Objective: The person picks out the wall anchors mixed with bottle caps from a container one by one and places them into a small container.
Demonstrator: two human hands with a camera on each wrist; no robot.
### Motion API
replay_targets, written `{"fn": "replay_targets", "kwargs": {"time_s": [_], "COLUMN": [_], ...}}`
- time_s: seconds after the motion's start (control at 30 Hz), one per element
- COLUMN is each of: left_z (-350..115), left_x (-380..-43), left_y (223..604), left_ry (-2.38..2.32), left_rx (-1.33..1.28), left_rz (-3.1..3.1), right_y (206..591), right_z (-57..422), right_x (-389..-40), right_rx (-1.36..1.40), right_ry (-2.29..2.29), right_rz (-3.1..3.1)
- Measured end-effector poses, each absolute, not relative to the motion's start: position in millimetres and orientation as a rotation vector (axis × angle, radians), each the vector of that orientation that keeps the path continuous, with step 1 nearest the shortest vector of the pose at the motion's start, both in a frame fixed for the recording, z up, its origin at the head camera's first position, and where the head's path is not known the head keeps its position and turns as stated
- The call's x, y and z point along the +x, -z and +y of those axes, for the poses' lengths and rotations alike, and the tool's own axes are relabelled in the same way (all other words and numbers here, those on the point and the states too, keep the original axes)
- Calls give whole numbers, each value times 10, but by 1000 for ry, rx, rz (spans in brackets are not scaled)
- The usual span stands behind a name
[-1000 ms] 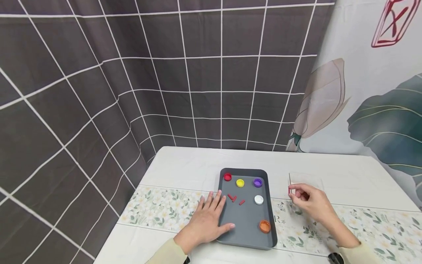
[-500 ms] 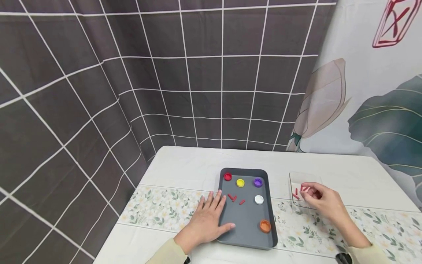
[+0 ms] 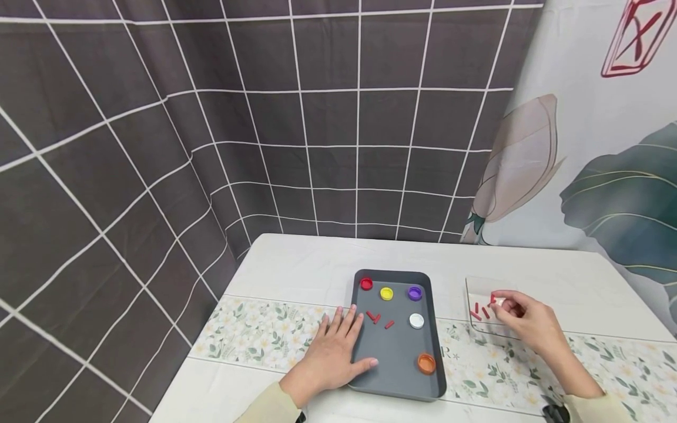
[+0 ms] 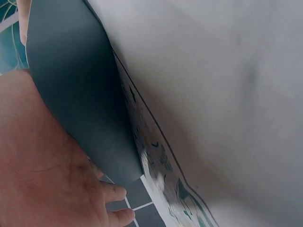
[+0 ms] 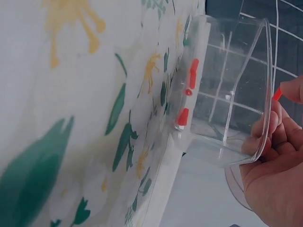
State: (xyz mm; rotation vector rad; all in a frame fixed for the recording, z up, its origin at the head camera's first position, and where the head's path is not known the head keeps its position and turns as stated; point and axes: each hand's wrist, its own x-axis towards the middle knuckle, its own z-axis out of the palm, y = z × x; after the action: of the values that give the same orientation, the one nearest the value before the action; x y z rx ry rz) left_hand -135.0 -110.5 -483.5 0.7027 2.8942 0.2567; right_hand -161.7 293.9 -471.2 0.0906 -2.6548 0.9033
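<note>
At the right of the head view, the right hand [image 3: 529, 323] is over a clear box [image 3: 467, 291], its fingers and thumb pinching one small red stick [image 5: 277, 93]; the right wrist view shows that stick just beyond the box's rim. More red sticks [image 3: 475, 315] lie on the box floor — at least three are visible.

Near the lower middle, the left hand [image 3: 333, 352] lies at the left edge of a grey tray [image 3: 394, 376], fingers straight and spread, gripping nothing. Three loose red sticks [image 3: 389, 324] lie in the tray among five round caps [image 3: 415, 293] (red, yellow, purple, white and orange).

The sorting looks partway along: sticks are divided between box and tray, with one in hand. Which way they are being moved, and so which share counts as done, one moment cannot settle — some may be hidden behind the fingers.
</note>
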Motion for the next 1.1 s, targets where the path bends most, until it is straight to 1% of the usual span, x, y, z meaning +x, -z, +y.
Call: {"fn": "replay_targets", "kwargs": {"time_s": [0.23, 0.37, 0.5, 0.8, 1.1], "left_z": [-1102, -1104, -1105, -1100, -1098], "left_x": [-1347, -1346, -1344, -1341, -1334], "left_y": [4825, 4821, 4820, 4820, 4817], "left_ry": [-256, -253, -248, -260, -256], "left_rx": [705, 705, 703, 703, 712], "left_rz": [2895, 2897, 2895, 2897, 2907], "right_y": [4696, 4687, 4682, 4612, 4599], "right_z": [2935, 2852, 2684, 2262, 1956], "right_x": [-1636, -1636, -1619, -1625, -1659], "right_rx": [95, 101, 116, 306, 417], "right_ry": [-902, -934, -985, -1065, -1075], "right_rz": [-2639, -2626, -2622, -2556, -2610]}}
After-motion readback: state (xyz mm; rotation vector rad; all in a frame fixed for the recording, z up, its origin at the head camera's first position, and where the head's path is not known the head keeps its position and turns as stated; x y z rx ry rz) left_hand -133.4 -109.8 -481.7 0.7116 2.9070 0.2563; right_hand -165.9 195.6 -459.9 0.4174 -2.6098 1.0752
